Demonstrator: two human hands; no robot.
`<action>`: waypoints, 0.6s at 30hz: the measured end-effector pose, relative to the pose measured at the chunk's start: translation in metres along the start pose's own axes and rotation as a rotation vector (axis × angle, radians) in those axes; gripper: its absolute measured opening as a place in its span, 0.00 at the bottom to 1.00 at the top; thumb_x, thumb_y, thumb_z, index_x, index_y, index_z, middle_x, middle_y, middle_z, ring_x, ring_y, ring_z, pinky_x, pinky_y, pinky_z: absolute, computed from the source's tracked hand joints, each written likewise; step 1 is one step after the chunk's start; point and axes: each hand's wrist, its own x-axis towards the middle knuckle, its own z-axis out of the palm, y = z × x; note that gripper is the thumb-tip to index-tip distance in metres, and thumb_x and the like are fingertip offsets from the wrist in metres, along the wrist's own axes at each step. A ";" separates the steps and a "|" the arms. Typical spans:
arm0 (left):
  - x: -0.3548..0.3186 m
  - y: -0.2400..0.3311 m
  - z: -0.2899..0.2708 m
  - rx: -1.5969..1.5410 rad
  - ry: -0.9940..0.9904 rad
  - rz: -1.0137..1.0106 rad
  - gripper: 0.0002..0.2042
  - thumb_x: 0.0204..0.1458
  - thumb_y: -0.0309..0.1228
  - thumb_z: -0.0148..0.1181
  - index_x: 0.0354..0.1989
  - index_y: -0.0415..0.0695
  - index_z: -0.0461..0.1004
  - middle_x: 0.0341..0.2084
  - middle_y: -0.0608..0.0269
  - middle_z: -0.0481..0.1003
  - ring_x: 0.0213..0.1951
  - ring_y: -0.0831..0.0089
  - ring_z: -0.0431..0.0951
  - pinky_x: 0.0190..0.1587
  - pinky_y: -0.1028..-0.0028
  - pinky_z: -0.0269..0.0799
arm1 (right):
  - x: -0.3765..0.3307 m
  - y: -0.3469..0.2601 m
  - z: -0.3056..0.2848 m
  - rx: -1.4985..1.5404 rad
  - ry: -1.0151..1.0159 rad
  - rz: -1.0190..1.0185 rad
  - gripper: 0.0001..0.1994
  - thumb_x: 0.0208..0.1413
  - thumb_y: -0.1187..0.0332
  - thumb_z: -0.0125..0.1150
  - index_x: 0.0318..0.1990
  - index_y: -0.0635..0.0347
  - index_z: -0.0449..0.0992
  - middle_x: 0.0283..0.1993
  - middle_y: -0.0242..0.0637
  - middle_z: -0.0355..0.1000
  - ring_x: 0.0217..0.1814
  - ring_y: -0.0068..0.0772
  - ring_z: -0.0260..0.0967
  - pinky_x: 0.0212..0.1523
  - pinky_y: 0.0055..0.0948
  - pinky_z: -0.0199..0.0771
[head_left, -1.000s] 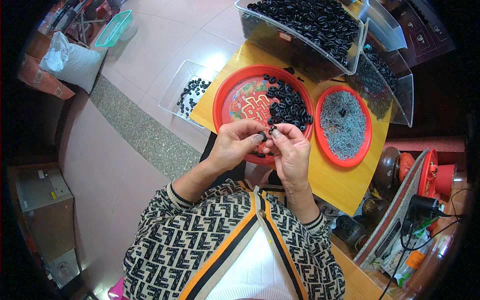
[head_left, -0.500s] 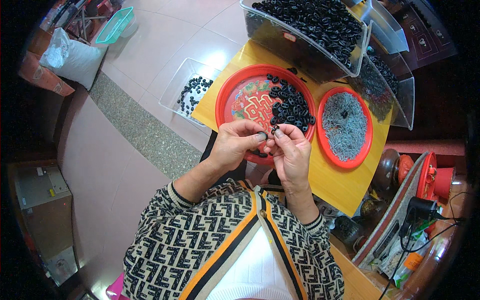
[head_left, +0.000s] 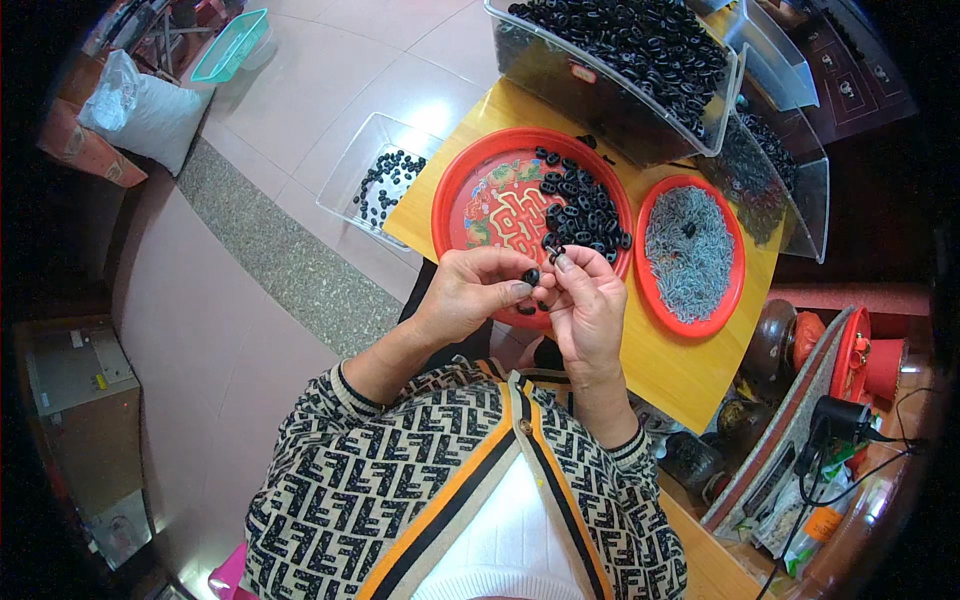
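Observation:
Over the near rim of a round red tray [head_left: 447, 215], both my hands work close together. Between thumb and forefinger my left hand [head_left: 467, 296] pinches a small black oval plastic piece [head_left: 531, 276]. My right hand [head_left: 588, 308] is closed in a pinch on another small dark part [head_left: 557, 252], too small to name surely; its other fingers curl inward. A pile of black oval pieces with holes [head_left: 583, 212] covers the tray's right side. To the right, a smaller red tray [head_left: 740, 262] holds many small silvery metal pieces [head_left: 690, 270], with one black piece on top.
A large clear bin [head_left: 600, 115] heaped with black pieces stands at the table's far edge, with another clear bin [head_left: 815, 200] beside it. Left of the yellow table [head_left: 665, 375], a clear box [head_left: 345, 170] holds several black pieces. Bottles and cables crowd the right.
The black piece in my left hand has turned and shows more of its face. My right hand has shifted slightly right, and its fingertips have tilted.

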 end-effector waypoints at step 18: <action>0.003 -0.003 -0.016 -0.302 -0.109 0.029 0.12 0.43 0.20 0.58 0.38 0.37 0.68 0.28 0.62 0.71 0.29 0.76 0.72 0.33 0.77 0.71 | -0.013 -0.002 0.004 -0.452 0.036 -0.116 0.03 0.49 0.76 0.53 0.33 0.65 0.68 0.25 0.30 0.67 0.22 0.15 0.64 0.21 0.15 0.69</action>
